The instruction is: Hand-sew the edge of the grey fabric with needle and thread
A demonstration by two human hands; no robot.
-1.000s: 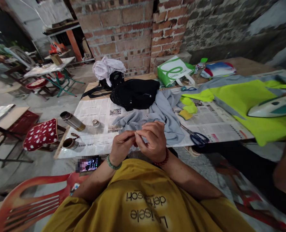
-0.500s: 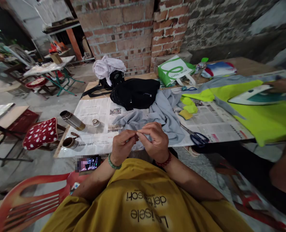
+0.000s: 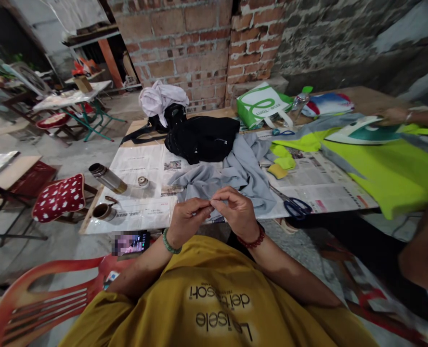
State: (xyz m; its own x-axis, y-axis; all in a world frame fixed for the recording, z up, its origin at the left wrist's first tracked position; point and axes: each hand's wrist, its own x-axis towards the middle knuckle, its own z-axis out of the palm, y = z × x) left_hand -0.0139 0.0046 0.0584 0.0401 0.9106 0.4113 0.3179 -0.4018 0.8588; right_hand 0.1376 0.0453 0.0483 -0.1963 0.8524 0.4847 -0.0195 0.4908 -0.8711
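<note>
My left hand (image 3: 188, 218) and my right hand (image 3: 236, 212) meet fingertip to fingertip above the table's near edge. Both are closed in a pinch; whatever lies between the fingertips is too small to make out. Just beyond them a crumpled grey cloth (image 3: 250, 178) spreads over newspaper. To the right of my right hand lie scissors (image 3: 296, 206) with dark blue handles. A yellow sponge-like piece (image 3: 278, 171) rests beside the cloth, against some bright yellow-green fabric (image 3: 285, 156).
A black bag (image 3: 202, 140) and a green-white bag (image 3: 262, 106) stand at the back. At left are a steel flask (image 3: 107, 178), its cap (image 3: 143, 181) and a mug (image 3: 103, 212). On the right a co-worker's hand (image 3: 394, 115) holds an iron (image 3: 365, 131) on a yellow-green garment (image 3: 397, 168).
My hands have shifted slightly right, still pinched together, with the right fingers a little more arched. The co-worker's iron has slid left and away across the garment.
</note>
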